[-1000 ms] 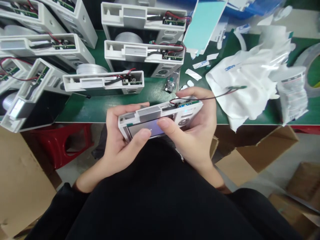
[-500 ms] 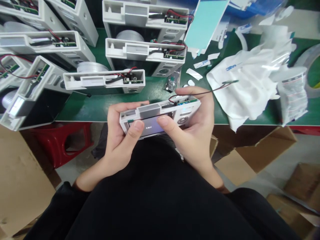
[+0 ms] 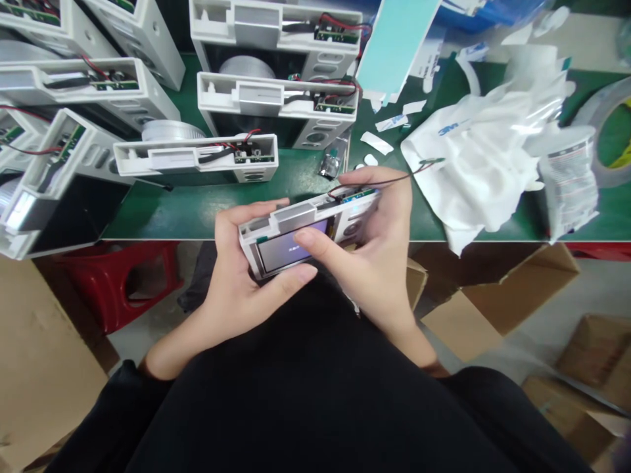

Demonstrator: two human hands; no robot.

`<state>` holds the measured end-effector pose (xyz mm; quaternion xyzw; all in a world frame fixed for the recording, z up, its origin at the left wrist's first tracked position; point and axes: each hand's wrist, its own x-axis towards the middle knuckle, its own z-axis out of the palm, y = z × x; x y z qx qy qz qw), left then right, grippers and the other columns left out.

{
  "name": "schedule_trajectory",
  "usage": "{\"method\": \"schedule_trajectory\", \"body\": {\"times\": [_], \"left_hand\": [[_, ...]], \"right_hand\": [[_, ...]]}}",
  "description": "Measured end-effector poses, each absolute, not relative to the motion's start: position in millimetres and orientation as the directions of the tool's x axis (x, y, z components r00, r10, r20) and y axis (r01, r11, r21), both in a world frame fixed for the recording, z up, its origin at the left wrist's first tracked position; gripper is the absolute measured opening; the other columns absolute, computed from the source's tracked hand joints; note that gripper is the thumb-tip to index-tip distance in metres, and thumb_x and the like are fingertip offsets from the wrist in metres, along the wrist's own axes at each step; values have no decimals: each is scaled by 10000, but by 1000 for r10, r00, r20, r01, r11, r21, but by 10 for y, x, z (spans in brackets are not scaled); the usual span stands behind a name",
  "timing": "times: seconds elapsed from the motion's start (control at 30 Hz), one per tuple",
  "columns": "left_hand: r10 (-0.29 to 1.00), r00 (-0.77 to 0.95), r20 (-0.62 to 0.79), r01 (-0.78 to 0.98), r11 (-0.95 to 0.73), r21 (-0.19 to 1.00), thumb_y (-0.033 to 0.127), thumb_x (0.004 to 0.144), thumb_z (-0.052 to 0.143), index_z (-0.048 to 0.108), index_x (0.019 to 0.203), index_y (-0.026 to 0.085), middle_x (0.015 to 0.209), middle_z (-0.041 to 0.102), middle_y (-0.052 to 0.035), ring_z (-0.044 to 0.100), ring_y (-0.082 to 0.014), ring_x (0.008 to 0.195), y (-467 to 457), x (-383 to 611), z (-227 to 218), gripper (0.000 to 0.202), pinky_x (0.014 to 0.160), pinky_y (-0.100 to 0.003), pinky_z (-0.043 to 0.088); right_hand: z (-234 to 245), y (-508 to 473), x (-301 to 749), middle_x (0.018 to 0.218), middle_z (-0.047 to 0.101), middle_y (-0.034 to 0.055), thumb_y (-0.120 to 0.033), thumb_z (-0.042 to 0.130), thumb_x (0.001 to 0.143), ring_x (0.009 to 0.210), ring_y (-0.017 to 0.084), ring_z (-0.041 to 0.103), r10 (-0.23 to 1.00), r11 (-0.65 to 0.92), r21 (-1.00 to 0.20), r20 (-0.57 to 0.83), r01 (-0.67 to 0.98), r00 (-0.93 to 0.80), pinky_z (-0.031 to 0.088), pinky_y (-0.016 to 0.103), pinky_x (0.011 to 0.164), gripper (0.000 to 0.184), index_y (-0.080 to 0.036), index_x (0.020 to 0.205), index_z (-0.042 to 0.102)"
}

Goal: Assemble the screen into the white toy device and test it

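Note:
I hold a white plastic device (image 3: 300, 226) with a grey screen just in front of the green table's (image 3: 197, 210) edge, over my lap. My left hand (image 3: 241, 276) wraps its left end, thumb lying under the screen's lower edge. My right hand (image 3: 374, 256) grips the right end, thumb pressed on the screen. A small green circuit board with red and black wires (image 3: 384, 179) sits on the device's top right; the wires trail right to a small part lying on the white wrapping.
Several identical white housings (image 3: 197, 157) with boards and wires stand on the table at back and left. A crumpled white 3M wrapper (image 3: 473, 157), a tape roll (image 3: 608, 131), a teal sheet (image 3: 394, 46). Cardboard boxes (image 3: 493, 302) and a red stool (image 3: 123, 282) are below.
The device has tilted, its left end dropping toward me. My left thumb slid from the screen to below it, and my right thumb moved left across the screen.

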<state>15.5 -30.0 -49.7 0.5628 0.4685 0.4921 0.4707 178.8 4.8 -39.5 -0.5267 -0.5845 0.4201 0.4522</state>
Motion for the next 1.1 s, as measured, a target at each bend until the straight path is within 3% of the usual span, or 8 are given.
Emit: {"method": "schedule_trajectory", "body": {"times": [0.07,0.13,0.27,0.47,0.57,0.73,0.9,1.1], "left_hand": [[988,86,131,110,-141,984,226,787,861,458,1305,290,1362,615,-71,680,-246,1215,-298,144,-489,659,987,-416,618],[989,81,121,124,-131,984,174,826,814,464,1282,300,1342,626,-52,696,-222,1187,-297,146,-480,588,964,-387,631],[999,38,23,27,-24,999,157,850,789,503,1213,288,1304,654,-24,703,-198,1164,-297,163,-439,480,939,-344,635],[989,-1,-147,-123,146,982,179,828,817,560,1153,266,1189,677,-2,713,-163,1005,-275,148,-364,424,832,-289,632],[976,-2,-216,-156,213,964,175,804,843,576,1161,292,1165,668,16,696,-151,984,-284,124,-340,461,849,-281,617],[954,45,-296,-248,298,922,296,952,702,591,1238,330,1166,655,21,664,-143,1028,-331,85,-326,308,909,-276,578],[925,44,-377,-316,371,873,367,979,659,618,1193,340,1147,654,21,650,-152,1026,-324,88,-341,220,888,-274,558],[902,15,-432,-419,398,816,406,994,623,651,1132,336,1117,660,16,663,-206,1125,-264,88,-314,157,963,-343,568]], "right_hand": [[-393,51,1791,1181,568,25,-480,827,817,1041,188,672,997,78,-974,70,213,-44,630,366,866,483,-263,1125,525],[-396,54,1797,1207,563,32,-473,826,819,1063,198,667,997,70,-973,60,219,-53,623,381,887,489,-262,1142,525],[-396,71,1842,1302,553,31,-453,824,827,1109,212,659,993,46,-977,21,210,-118,607,384,919,519,-289,1207,509],[-322,78,1933,1538,437,60,-428,842,809,1320,252,545,965,88,-964,20,252,-260,570,407,1016,761,-322,1425,408],[-308,74,1934,1490,481,50,-369,821,838,1319,233,544,972,121,-942,50,311,-229,534,404,1071,680,-317,1399,439],[-312,93,1961,1417,536,32,-384,795,865,1310,226,551,961,134,-942,49,307,-271,509,424,1115,600,-316,1362,466],[-289,112,2081,1503,440,32,-257,795,849,1367,224,502,920,56,-977,-30,207,-391,540,409,1099,701,-355,1424,405],[-215,94,2202,1636,343,-11,-258,724,897,1457,269,462,857,-130,-986,-163,102,-489,566,474,1097,736,-459,1472,309]]}}
